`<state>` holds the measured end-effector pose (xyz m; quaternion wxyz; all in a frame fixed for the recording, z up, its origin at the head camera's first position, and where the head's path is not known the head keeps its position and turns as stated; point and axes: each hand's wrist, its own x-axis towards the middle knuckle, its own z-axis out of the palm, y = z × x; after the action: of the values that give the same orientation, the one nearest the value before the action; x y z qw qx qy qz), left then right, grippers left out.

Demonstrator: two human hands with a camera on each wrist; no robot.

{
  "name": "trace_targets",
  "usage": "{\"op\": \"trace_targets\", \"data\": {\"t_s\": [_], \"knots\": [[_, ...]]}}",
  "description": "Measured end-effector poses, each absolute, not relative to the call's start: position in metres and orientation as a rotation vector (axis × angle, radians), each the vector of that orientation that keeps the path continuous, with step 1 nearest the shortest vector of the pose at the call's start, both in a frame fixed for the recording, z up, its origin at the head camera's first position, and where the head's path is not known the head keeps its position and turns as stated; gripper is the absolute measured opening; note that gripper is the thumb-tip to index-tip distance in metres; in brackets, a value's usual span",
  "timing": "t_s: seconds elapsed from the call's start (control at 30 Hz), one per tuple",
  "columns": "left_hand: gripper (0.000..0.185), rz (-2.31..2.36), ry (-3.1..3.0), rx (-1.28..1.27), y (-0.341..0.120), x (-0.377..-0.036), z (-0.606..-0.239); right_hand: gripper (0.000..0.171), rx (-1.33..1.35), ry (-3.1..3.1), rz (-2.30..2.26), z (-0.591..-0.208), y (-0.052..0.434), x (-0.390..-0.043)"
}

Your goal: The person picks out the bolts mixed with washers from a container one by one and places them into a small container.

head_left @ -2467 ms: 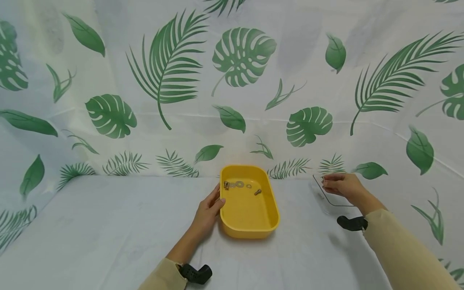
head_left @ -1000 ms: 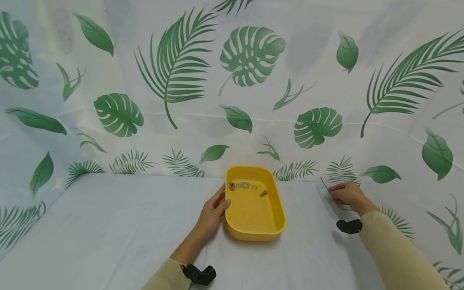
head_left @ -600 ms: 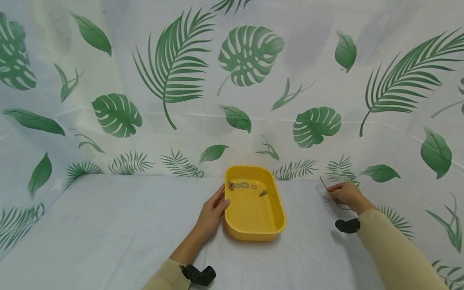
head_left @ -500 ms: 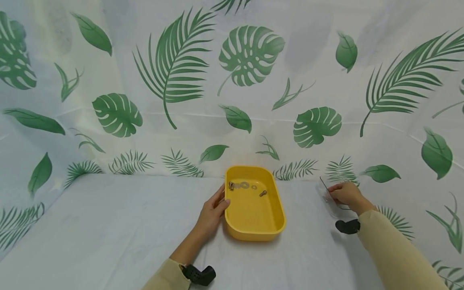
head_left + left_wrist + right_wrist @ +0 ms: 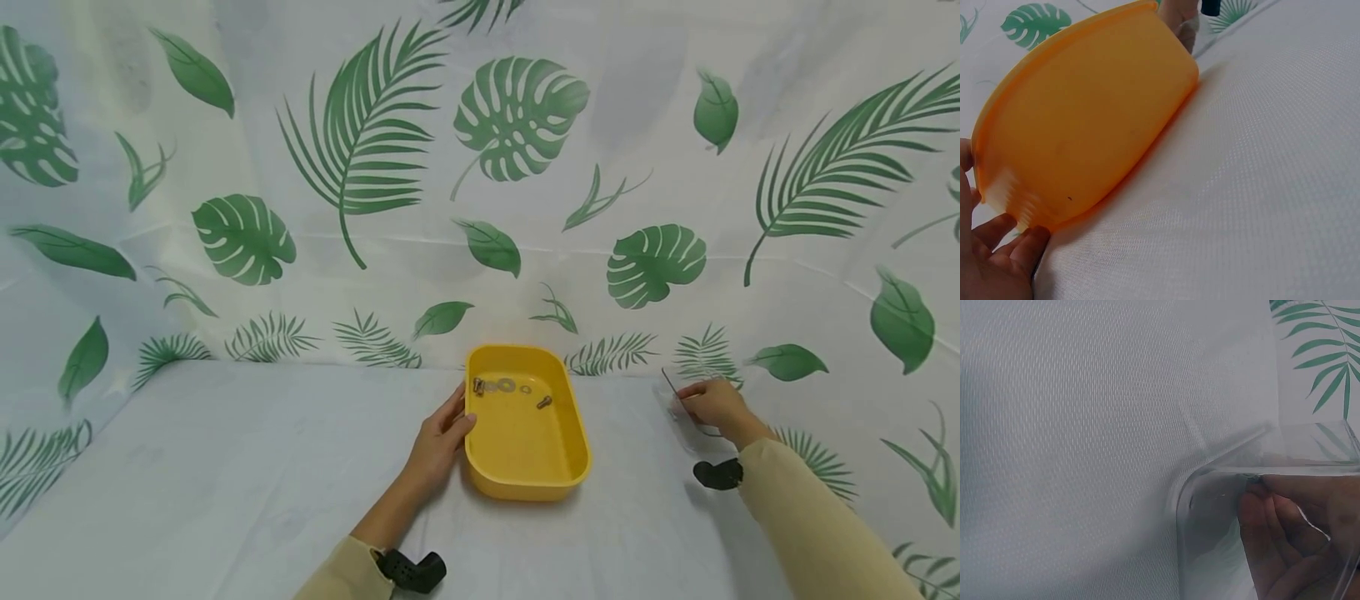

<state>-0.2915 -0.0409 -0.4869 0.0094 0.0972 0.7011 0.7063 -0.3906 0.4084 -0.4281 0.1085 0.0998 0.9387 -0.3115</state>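
Observation:
A yellow tray stands on the white cloth, with a screw, washers and more small metal pieces toward its far end. My left hand holds the tray's left side, thumb at the rim and fingers against the outer wall, as the left wrist view also shows. My right hand is down in a clear plastic box, fingertips bunched together close to its wall. Through the clear wall, in the right wrist view, thumb and fingers meet; I cannot tell whether something small is between them.
White cloth covers the table. Behind it hangs a leaf-printed curtain. The clear box stands to the right of the tray, near the curtain, its dark edge line showing. A black wrist camera sits over the right cuff.
Since the earliest frame my right hand has come down from above the clear box's edge into it, then stayed almost still. The left hand keeps its hold on the tray.

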Motion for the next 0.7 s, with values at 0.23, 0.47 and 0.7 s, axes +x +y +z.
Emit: {"op": "trace_targets", "data": {"t_s": [0.23,0.47,0.7], "knots": [[0.06,2.203,2.193,0.303,-0.0412,-0.291,-0.4866,0.039,0.297,2.75,-0.937,-0.4257,0.4055,-0.3878],[0.059,2.194,2.205,0.29,-0.0409,-0.2903,-0.4858,0.038,0.297,2.755,-0.946,-0.4258,0.406,-0.3875],[0.058,2.208,2.183,0.288,-0.0405,-0.2903,-0.4854,0.04,0.277,2.753,-0.962,-0.4244,0.4089,-0.3883]]}}
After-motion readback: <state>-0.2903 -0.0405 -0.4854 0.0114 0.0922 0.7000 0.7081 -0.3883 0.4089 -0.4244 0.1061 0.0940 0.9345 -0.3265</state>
